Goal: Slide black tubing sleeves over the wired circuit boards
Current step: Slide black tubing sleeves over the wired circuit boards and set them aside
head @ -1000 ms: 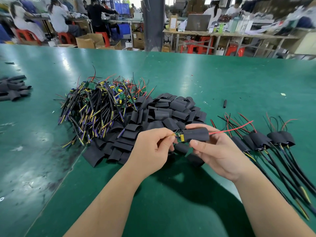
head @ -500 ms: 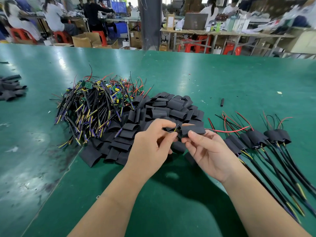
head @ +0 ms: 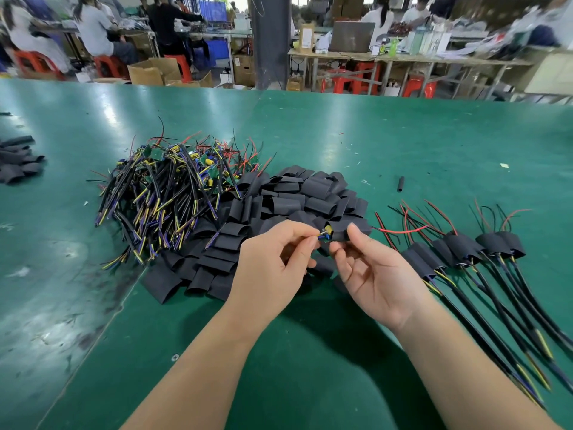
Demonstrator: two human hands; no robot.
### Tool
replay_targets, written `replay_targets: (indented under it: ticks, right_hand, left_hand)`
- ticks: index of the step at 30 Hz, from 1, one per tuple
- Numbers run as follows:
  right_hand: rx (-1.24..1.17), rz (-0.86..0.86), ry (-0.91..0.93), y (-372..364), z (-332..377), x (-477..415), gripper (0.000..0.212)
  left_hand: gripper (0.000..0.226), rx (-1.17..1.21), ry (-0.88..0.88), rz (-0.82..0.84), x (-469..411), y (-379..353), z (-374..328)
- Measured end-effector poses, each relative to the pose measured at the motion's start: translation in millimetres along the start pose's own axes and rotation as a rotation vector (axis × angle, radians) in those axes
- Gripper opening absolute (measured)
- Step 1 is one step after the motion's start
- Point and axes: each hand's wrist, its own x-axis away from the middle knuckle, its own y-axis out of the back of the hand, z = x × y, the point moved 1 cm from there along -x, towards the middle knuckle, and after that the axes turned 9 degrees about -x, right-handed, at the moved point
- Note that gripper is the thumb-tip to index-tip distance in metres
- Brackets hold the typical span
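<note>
Pinching the circuit board (head: 326, 234) by its wire end, left hand (head: 273, 262) grip closed on it, dead centre over the green bench (head: 403, 144). Right hand (head: 375, 274) grip closed on the black sleeve (head: 353, 229), thumb and fingertips, board end just poking out. Red lead (head: 403, 231) trailing toward 3 o'clock. Loose sleeve pile (head: 279, 212) at 12, bare wired boards (head: 167, 193) at 10, finished sleeved boards (head: 465, 249) at 3.

Black sleeves (head: 297, 206) on a green table (head: 403, 144); wires (head: 161, 193) black, yellow, red, perhaps purple
</note>
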Motion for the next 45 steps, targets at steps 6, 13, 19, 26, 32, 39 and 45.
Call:
replay_targets:
  ticks: [6,13,19,26,32,39,45]
  right_hand:
    - [0.141,0.151,0.079,3.1,-1.7,-1.2,0.014]
    - [0.305,0.131,0.111,6.3,-7.1,-4.6,0.020]
    - [0.582,0.130,0.096,6.1,-17.6,-3.0,0.009]
    - [0.274,-0.125,0.174,1.9,-1.6,-5.0,0.027]
    - [0.295,0.021,0.228,3.2,-5.3,-2.1,0.035]
    - [0.352,0.103,0.242,0.5,-4.8,-0.7,0.029]
    - [0.567,-0.303,0.541,14.3,63.8,5.5,0.031]
  left_hand:
    - [0.011,-0.212,-0.119,-0.042,-2.7,5.5,0.7]
    - [0.009,-0.378,-0.300,-0.063,-4.1,7.6,0.3]
    - [0.020,-0.203,-0.073,-0.037,-0.8,2.9,0.8]
    - [0.032,-0.117,-0.044,-0.107,1.0,1.9,-4.8]
    - [0.031,-0.142,-0.049,-0.100,2.1,3.3,-3.8]
    - [0.031,-0.094,-0.042,-0.031,2.8,2.3,-6.2]
    - [0.020,-0.485,-0.001,-0.113,-28.8,40.7,9.7]
